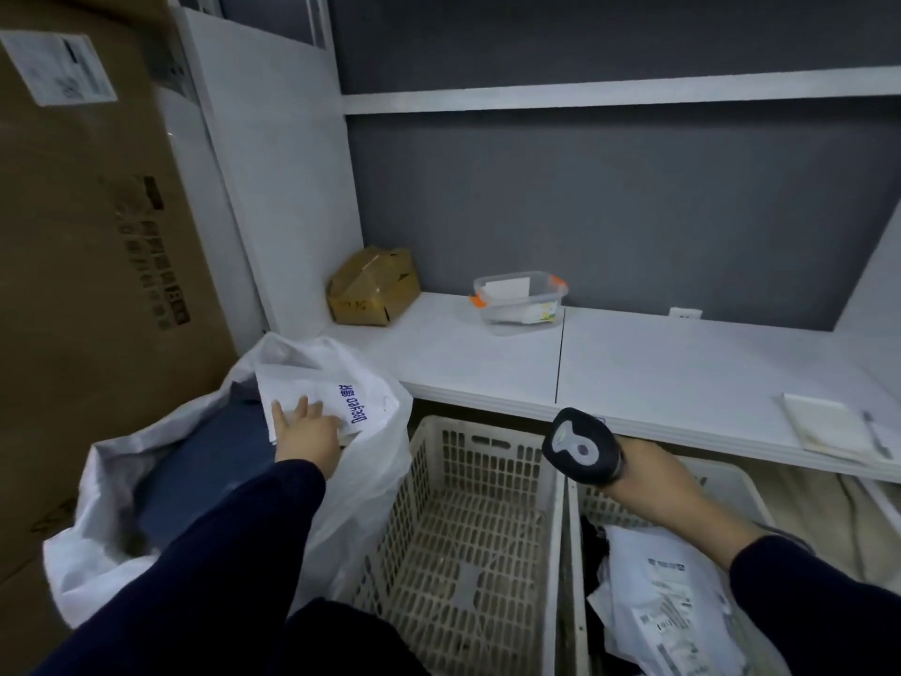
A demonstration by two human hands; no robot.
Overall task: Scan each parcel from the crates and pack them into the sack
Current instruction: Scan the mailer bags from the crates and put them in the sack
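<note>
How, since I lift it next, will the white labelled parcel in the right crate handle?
Probably floppy: the white parcel is a creased plastic mailer draped over dark items in the crate. Likely light for its size: thin, flat. Its smooth film may slip.

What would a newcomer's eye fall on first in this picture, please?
Probably the left hand resting on a white parcel at the mouth of the sack, at left. Then the scanner gripped by the right hand, above the crate that holds labelled parcels.

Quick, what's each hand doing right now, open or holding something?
Left hand: open, fingers flat on the white parcel at the mouth of the sack.
Right hand: closed around the scanner.
</note>
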